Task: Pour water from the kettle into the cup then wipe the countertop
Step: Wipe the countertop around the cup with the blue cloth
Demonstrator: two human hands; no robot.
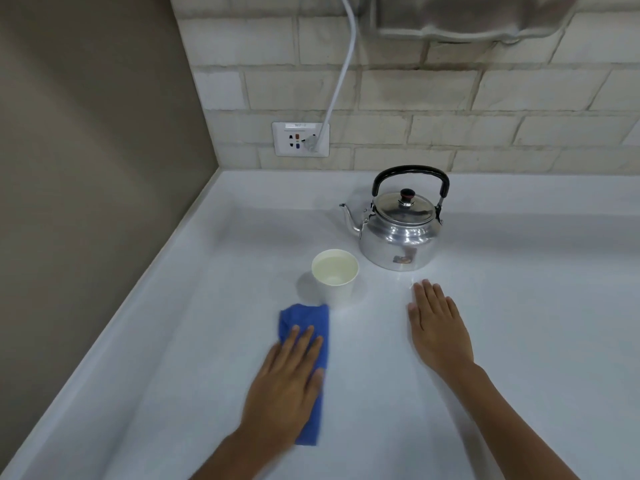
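A shiny metal kettle (401, 233) with a black handle stands upright on the white countertop (207, 358), spout pointing left. Just in front and left of it is a white paper cup (335, 277) holding water. A blue cloth (308, 323) lies flat on the counter right below the cup. My left hand (289, 379) presses flat on the cloth, fingers extended, covering its middle. My right hand (438, 323) rests flat and empty on the counter in front of the kettle, fingers together, a small gap from the kettle's base.
A brick-tiled wall runs behind the counter, with a socket plate (300, 139) and a white cable (341, 71) plugged into it. A plain brown wall (86, 168) closes the left side. A grey appliance (467, 19) hangs at the top.
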